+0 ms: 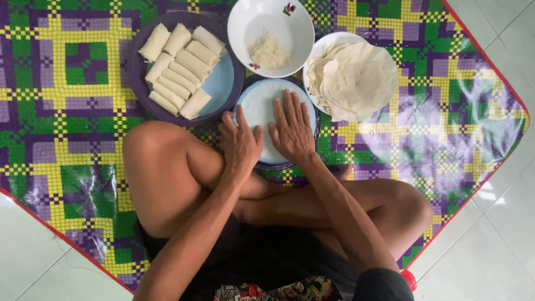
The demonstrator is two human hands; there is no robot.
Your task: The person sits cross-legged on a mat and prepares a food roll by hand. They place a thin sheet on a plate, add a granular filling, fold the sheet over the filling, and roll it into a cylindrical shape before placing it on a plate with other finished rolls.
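A large woven plastic mat (67, 111), checked in green, purple and yellow with a red edge, covers the pale tiled floor (501, 245); the person sits cross-legged on it. Take the small dark-rimmed blue plate (248, 108) in front of the knees as the landmark. To its upper left, touching it, is a wide purple plate (223, 83) stacked with pale rolled spring rolls (178, 69). Directly above it stands a white bowl (245, 22) holding a little heap of pale shredded filling (269, 51). To its upper right is a white plate heaped with thin round wrappers (351, 78).

On the landmark plate lies one thin white round wrapper (256, 106), spread flat. Both hands rest on it, holding nothing: the left hand (241, 142) on its near-left edge, the right hand (291, 128) over its middle, fingers flat and slightly spread.

Smoothing likely goes best with light, even palm pressure from the centre outward, so the sheet lies without creases or tears.
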